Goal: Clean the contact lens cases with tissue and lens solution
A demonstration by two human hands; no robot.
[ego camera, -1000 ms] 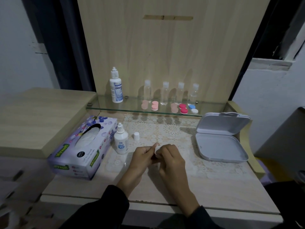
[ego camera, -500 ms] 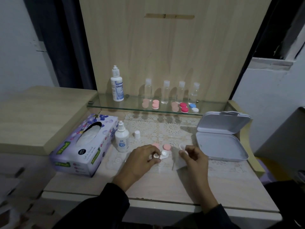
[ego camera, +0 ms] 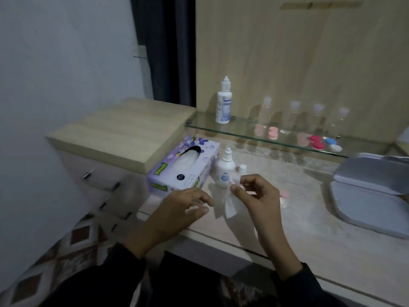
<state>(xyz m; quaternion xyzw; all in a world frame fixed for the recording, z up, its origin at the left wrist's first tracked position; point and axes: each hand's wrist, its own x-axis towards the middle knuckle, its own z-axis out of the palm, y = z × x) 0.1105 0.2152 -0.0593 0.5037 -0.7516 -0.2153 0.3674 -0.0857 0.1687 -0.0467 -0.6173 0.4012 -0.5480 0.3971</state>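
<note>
Wooden surface (ego camera: 309, 229) held a purple tissue box (ego camera: 183, 167); its writing was too blurry to read. Right hand (ego camera: 259, 196) was raised, pinching a white tissue (ego camera: 231, 206). Left hand (ego camera: 181, 207) hovered beside it, fingers loose, holding nothing. Small solution bottle (ego camera: 224, 171) stood behind. Blurry pink lens case (ego camera: 285, 193) lay by the right hand.

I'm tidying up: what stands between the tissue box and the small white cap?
In the head view, the small solution bottle stands between the tissue box and the cap.
</note>
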